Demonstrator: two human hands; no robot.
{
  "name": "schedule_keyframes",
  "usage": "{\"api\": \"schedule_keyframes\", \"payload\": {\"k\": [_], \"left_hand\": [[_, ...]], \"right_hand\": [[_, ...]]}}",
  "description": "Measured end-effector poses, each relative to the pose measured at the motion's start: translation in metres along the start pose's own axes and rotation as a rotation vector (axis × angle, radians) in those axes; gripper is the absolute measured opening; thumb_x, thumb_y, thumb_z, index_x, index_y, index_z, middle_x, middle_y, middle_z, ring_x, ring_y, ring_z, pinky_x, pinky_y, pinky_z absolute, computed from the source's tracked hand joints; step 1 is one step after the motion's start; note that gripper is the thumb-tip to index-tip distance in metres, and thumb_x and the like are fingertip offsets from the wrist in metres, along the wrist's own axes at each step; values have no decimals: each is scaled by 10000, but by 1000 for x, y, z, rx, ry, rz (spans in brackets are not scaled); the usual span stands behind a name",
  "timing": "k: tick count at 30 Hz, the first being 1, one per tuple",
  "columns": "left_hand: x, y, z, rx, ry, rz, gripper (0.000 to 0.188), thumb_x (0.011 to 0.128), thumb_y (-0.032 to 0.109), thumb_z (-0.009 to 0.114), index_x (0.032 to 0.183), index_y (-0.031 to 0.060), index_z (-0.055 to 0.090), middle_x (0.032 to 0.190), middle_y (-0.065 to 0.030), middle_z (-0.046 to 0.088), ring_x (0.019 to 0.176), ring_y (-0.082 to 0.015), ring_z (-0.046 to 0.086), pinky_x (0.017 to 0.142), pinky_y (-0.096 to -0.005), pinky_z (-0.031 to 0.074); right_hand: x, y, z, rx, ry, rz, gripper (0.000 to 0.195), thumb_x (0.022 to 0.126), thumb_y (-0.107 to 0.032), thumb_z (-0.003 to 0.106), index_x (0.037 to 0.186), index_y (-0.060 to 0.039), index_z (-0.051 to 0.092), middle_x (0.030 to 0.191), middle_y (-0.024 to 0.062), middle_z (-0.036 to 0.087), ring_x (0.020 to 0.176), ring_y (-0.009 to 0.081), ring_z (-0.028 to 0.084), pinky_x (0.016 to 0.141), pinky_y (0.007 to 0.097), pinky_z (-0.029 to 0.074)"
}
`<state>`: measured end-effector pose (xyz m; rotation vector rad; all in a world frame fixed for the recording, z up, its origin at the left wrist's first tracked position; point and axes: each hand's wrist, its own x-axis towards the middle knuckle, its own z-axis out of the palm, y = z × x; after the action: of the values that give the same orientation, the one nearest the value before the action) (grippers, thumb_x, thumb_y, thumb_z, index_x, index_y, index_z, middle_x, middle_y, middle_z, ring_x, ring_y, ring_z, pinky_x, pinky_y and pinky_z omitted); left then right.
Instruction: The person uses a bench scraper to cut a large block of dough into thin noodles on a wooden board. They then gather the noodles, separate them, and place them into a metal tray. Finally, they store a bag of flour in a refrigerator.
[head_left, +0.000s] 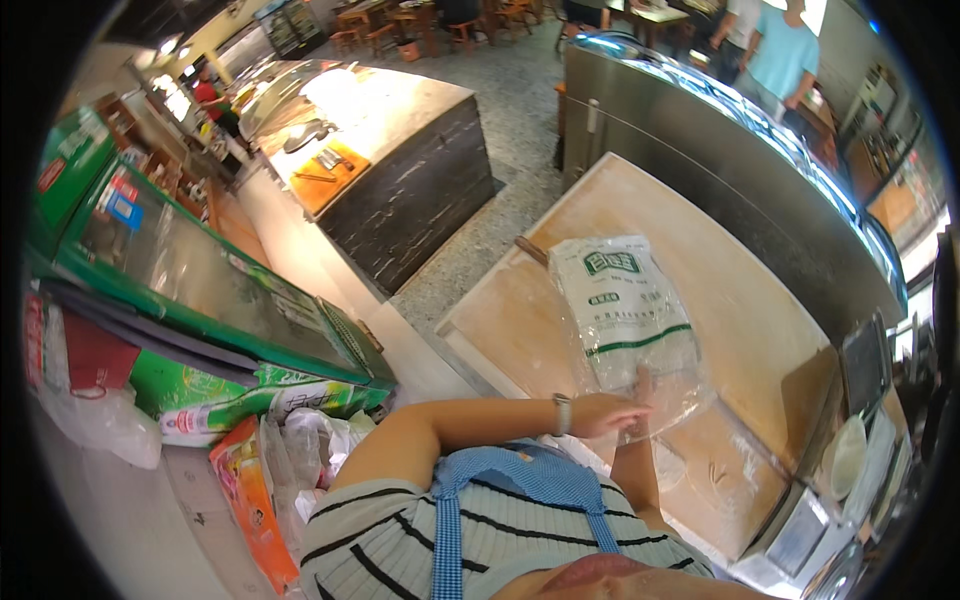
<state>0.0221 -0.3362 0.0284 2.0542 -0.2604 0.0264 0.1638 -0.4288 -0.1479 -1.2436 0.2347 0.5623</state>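
Note:
A clear plastic bag (682, 394) with white packaging (630, 300) inside, printed in green, lies on a floury wooden work board (727, 277). Across the bag's near end reaches my left hand (606, 417), with a watch (562, 415) on its wrist. Its fingers lie over my right forearm and the edge of the film; whether they pinch the film I cannot tell. My right hand (643, 388) shows through the clear film at the near end, pointing toward the packaging. The film blurs its fingers, so its grip is unclear.
A wooden rod end (531, 250) pokes out beside the bag. Behind the board stands a steel counter (690, 165). To the left are a green-framed refrigerator (202, 262) and an orange bag (251, 502). A cutting board (330, 176) holds knives. Several people stand farther off.

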Motion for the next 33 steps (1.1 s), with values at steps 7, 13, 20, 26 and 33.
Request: {"api": "schedule_keyframes", "payload": {"k": [7, 13, 20, 26, 33], "left_hand": [[-260, -100, -188, 526, 614, -486, 302, 899, 54, 426, 1150, 17, 590, 1109, -169, 620, 1048, -347, 567, 923, -401, 447], [-516, -37, -306, 751, 1690, -525, 335, 905, 73, 482, 1221, -34, 513, 1207, -184, 541, 1102, -289, 532, 942, -360, 412], [-575, 26, -335, 1616, 1845, -795, 611, 851, 193, 590, 1385, 13, 352, 1369, -216, 353, 1244, -370, 344, 1025, -467, 277], [-568, 26, -340, 1786, 2003, -688, 638, 865, 244, 607, 1375, -33, 340, 1335, -226, 370, 1204, -360, 339, 1007, -467, 277], [-558, 26, -356, 1750, 2169, -546, 739, 852, 339, 645, 1367, -66, 302, 1328, -242, 321, 1221, -368, 293, 1030, -480, 244]], "right_hand": [[-17, 30, 44, 221, -66, 32, 496, 856, -238, 608, 1261, 21, 485, 1204, 112, 546, 1087, 262, 525, 949, 388, 420], [-20, 51, 91, 201, -97, 39, 623, 907, -410, 550, 1393, -64, 374, 1382, 51, 431, 1248, 244, 411, 1068, 407, 294], [-16, 72, 92, 197, 35, -172, 605, 906, -462, 542, 1399, -151, 383, 1389, 45, 427, 1237, 243, 432, 1022, 416, 375], [32, 85, 55, 46, 151, -21, 630, 898, -505, 512, 1389, -130, 391, 1338, 75, 465, 1177, 256, 470, 951, 383, 423], [33, 91, 64, 3, 161, -4, 712, 875, -564, 487, 1390, -85, 378, 1362, 117, 440, 1223, 282, 426, 1012, 410, 366]]}}
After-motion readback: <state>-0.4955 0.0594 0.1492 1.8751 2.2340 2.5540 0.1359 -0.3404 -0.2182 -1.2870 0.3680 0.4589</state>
